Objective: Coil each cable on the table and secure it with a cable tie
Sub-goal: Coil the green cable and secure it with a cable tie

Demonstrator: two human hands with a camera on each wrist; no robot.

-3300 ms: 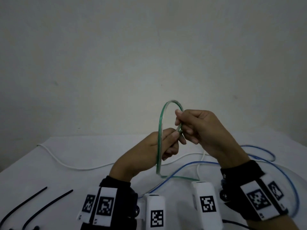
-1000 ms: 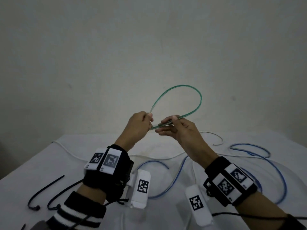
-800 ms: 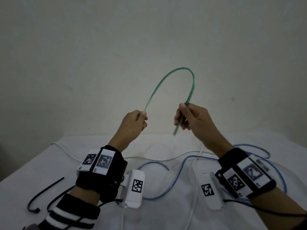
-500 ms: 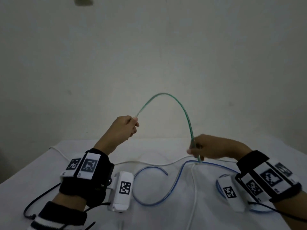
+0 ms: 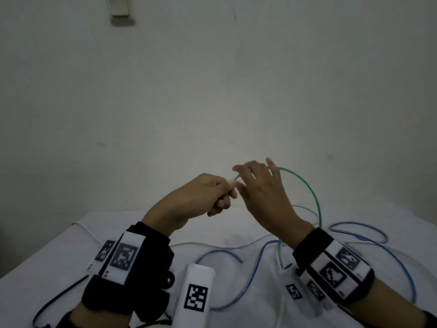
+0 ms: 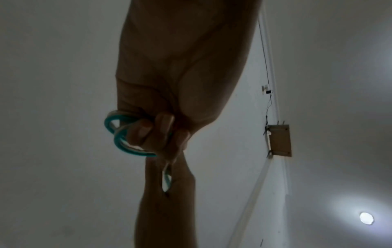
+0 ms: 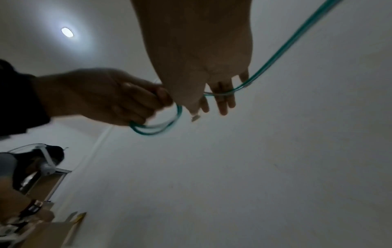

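My left hand (image 5: 201, 200), frame centre, fingers curled round two small loops of the thin green plastic-coated cable (image 6: 118, 134). My right hand (image 5: 262, 192) just beside it, fingers straight and spread, cable draped across them, arcing right and down to the white tabletop (image 5: 59, 261). Blue cable (image 5: 257, 268) lies lower right.

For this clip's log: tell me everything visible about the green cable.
The green cable is thin, glossy and flexible, teal with a pale stripe along it. The left hand holds small loops of it, which stick out past the curled fingers in the left wrist view. From there it runs across the extended fingers of the right hand, arcs up and over to the right, then drops to the white table, where its end lies near the blue cable.
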